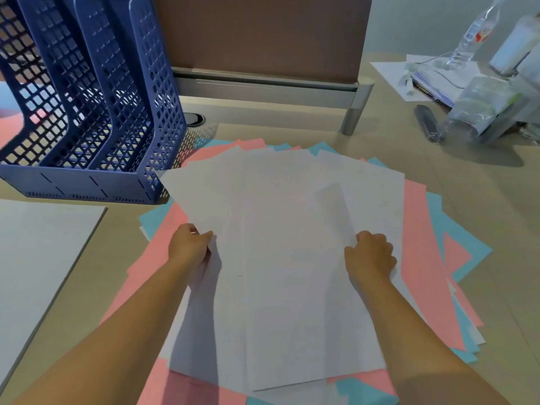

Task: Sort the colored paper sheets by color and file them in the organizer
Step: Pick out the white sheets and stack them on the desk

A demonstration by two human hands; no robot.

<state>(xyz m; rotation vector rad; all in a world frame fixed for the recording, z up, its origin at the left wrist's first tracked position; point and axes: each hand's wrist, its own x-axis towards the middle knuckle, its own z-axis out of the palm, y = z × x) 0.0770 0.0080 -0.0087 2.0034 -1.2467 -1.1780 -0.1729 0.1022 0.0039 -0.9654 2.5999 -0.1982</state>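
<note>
hands [190, 247]: 2 | blue organizer [87, 112]: 1, with 4 mesh dividers in view | white sheets [280, 258] fanned on top: several, exact count unclear | pink sheets [420, 258]: several | light blue sheets [467, 244]: several | plastic bottles [473, 33]: 2 | counter [482, 200]: 1

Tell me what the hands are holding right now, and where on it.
Both hands grip the fanned white sheets: the left hand pinches their left edge, the right hand their right edge.
</note>
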